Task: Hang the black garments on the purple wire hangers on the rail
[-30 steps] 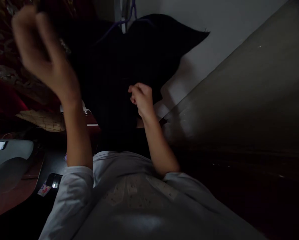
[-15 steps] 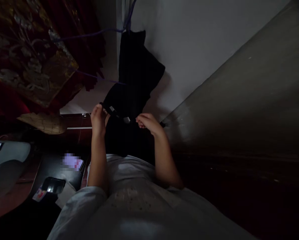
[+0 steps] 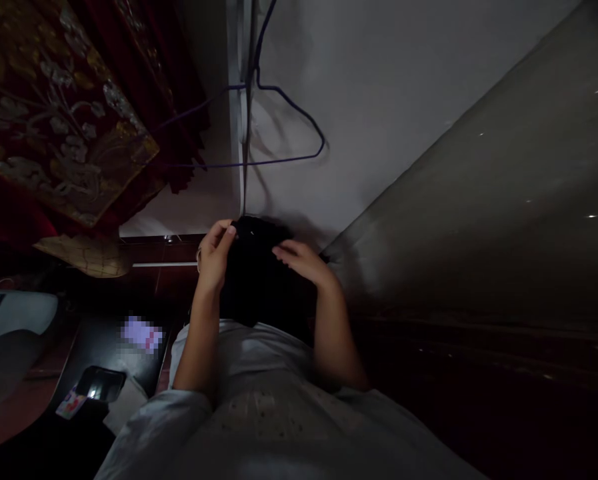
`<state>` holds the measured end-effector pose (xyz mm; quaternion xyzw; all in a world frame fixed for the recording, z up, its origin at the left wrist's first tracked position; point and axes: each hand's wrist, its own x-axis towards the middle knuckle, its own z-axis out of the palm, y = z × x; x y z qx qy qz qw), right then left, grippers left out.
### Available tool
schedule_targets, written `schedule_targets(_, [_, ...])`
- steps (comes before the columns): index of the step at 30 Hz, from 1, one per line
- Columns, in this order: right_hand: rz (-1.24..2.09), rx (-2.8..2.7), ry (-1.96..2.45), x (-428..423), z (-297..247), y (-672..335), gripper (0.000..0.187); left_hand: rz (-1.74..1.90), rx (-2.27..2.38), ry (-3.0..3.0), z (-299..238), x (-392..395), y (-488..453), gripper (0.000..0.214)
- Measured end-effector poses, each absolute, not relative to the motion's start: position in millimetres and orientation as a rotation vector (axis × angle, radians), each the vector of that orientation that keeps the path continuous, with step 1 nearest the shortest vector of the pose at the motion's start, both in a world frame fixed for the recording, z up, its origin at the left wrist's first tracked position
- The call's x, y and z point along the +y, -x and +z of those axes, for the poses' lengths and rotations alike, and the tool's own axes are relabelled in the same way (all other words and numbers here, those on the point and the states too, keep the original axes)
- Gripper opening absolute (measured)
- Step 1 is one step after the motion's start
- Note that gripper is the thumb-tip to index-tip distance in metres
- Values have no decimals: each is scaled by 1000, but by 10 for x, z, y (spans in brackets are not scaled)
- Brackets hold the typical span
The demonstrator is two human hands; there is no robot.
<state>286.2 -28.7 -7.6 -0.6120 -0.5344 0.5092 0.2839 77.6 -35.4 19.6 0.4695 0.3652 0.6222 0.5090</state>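
A black garment (image 3: 266, 280) hangs in front of my body, its top edge at the height of my hands. Its exact kind is lost in the dark. My left hand (image 3: 217, 250) pinches the garment's upper left corner between thumb and fingers. Against its right side lies my right hand (image 3: 301, 259), fingers loosely stretched out and slightly apart, with no fold visibly gripped. A purple wire hanger (image 3: 286, 160) hangs bare above the garment, in front of the wall corner.
A dark red embroidered cloth (image 3: 73, 127) hangs at upper left, with a woven hat-like object (image 3: 86, 255) below. A black seat (image 3: 96, 340) bears a lit phone (image 3: 141, 333) and a dark case (image 3: 100, 384). At right stands a large grey panel (image 3: 479, 200).
The black garment has come off the purple hanger and dropped lower, leaving the hanger bare. My left hand has moved right and slightly down; my right hand's fingers have loosened.
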Motion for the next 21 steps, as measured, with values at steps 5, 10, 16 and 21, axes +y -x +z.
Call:
schedule_targets(5, [1273,-1564,883,-453,495,-2391,40,1669,963,-1633,515,-431,-853,20])
schedule_targets(10, [1486,-1654,820,-351,938,-2281,25,1463,936,-1921,864,-296,-652,56])
schedule_targets(16, [1220,-1593,949,197,1251,-2783,21,418,1046,-2166,765,-38,-151,74])
schedule_targets(21, [648,-1547,1052,705,1082,-2717,24,-30,1301,-2405,759,107,167,52])
